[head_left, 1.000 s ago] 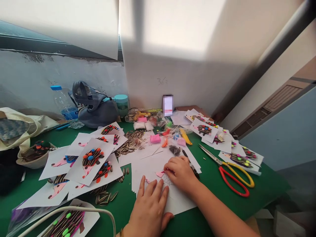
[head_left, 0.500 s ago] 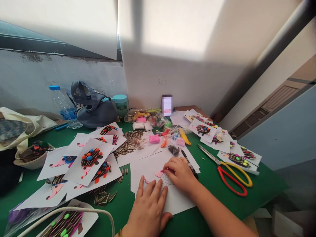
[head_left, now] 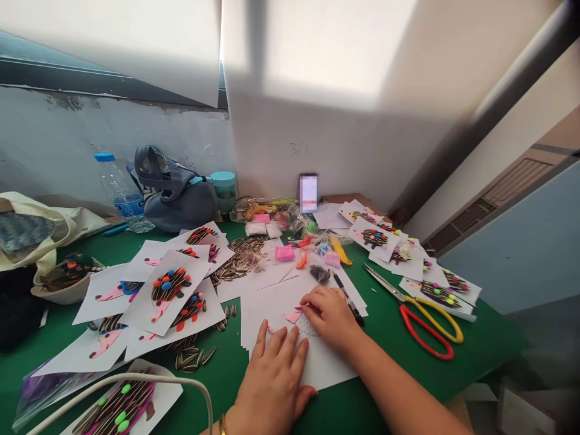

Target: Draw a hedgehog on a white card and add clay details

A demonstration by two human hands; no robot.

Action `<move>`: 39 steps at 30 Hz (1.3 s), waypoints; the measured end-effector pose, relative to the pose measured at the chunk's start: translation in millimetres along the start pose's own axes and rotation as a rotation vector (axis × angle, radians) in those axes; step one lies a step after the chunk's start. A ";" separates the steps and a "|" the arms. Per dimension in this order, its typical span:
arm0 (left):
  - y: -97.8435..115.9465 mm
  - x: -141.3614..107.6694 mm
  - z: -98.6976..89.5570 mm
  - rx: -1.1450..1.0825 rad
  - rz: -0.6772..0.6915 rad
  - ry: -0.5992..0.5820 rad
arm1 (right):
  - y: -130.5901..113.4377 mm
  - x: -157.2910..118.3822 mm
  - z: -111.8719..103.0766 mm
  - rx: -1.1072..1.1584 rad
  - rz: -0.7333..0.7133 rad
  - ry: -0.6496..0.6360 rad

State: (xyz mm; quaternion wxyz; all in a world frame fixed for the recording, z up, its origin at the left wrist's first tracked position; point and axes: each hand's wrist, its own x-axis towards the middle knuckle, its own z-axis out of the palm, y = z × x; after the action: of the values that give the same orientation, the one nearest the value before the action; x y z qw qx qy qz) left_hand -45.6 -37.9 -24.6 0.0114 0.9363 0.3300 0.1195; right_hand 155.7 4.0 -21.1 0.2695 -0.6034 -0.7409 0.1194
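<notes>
Along the back wall [head_left: 58, 136] we find a clear, blue-capped plastic water bottle [head_left: 118, 192], a slate-blue handbag [head_left: 181, 202] just to its right, and a teal-lidded jar [head_left: 224, 194] beyond that. We log a smartphone [head_left: 309, 193], lit and upright, before a white panel [head_left: 362, 145] with handwritten figures [head_left: 299, 148] beginning "36". At far left we note a cream tote bag [head_left: 48, 249]; a white cable [head_left: 149, 379] arcs through the near-left corner.

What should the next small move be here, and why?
Probably to press the bright pink bit onto the drawing beside the pale pink clay: the right hand seems to pinch that bit close by, while the left hand lies flat on the paper, as if steadying it.
</notes>
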 end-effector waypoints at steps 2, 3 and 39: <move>0.3 -0.5 1.5 0.002 0.000 0.004 | -1.6 -0.3 1.2 -0.019 -0.035 0.012; 0.6 -0.7 1.9 0.002 -0.002 0.005 | -2.5 -0.2 1.9 -0.033 -0.054 0.014; 1.2 4.1 -5.7 -0.043 -0.026 -0.017 | -5.9 -13.9 -14.2 -0.170 0.018 -0.023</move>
State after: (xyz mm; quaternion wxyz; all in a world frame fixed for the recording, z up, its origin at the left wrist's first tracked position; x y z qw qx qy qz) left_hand -43.1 -36.6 -18.1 0.0358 0.9325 0.3393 0.1184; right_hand 160.2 -12.8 -10.0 0.2073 -0.6294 -0.7460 0.0654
